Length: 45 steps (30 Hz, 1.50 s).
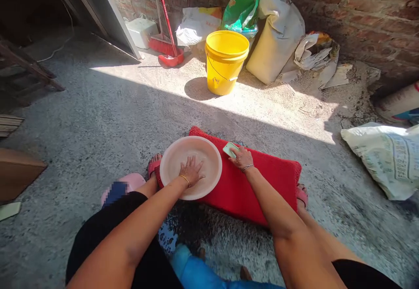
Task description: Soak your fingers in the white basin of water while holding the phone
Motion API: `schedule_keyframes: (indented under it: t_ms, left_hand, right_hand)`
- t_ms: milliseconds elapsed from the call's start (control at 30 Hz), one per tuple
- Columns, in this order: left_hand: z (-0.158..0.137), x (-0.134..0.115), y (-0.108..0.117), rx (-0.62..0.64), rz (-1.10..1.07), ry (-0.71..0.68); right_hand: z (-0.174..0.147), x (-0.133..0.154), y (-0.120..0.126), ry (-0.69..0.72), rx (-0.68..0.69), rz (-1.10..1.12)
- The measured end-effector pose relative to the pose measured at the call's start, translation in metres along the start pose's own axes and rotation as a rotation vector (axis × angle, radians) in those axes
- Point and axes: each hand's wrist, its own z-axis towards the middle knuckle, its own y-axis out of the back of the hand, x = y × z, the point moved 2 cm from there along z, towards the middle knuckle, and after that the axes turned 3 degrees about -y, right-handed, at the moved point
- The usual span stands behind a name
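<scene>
My left hand [192, 170], fingers spread, reaches palm-down into a pale pink basin [170, 153] of what looks like water. The basin rests on the left end of a folded red mat [271, 169]. My right hand [242, 158] holds a flat pale green rectangular piece [229, 148] with rounded corners near the mat's far edge. The fingers cover part of that piece, and its underside is hidden, so its exact kind does not show.
Beyond the mat stands a yellow bucket [225, 68], with a red broom and dustpan [170, 57] behind it. Full sacks [278, 36] lean on the brick wall. A white sack [386, 153] lies at the right; a cardboard box [19, 173] is at the left.
</scene>
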Motion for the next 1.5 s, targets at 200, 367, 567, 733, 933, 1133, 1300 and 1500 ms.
schedule_keyframes:
  t_ms: [200, 367, 567, 733, 933, 1133, 1300, 1500]
  left_hand:
    - [0.027, 0.004, -0.012, 0.073, 0.08, 0.015]
    - [0.035, -0.001, -0.018, 0.132, 0.084, 0.03]
    - [0.036, -0.005, -0.019, 0.111, 0.032, 0.083]
    - [0.039, -0.007, -0.019, 0.087, -0.077, 0.108]
    - [0.044, -0.005, -0.028, 0.125, 0.009, 0.095]
    - [0.048, -0.001, -0.035, 0.127, 0.023, 0.068]
    - [0.05, -0.003, -0.032, 0.135, 0.029, 0.096]
    - [0.049, -0.005, -0.031, 0.17, 0.058, 0.091]
  right_hand:
    - [0.008, -0.016, -0.02, -0.031, 0.016, 0.011]
    - [-0.041, -0.126, -0.048, -0.226, 0.015, -0.05]
    - [-0.104, -0.25, -0.088, -0.595, 0.028, -0.029]
    - [-0.062, -0.199, -0.056, -0.417, -0.072, 0.008]
    - [0.043, -0.014, 0.025, 0.101, -0.02, 0.058]
    - [0.095, 0.057, 0.052, 0.221, 0.062, 0.033]
    - [0.084, 0.009, 0.028, 0.154, 0.135, 0.031]
    - [0.019, -0.155, -0.026, -0.134, 0.173, 0.056]
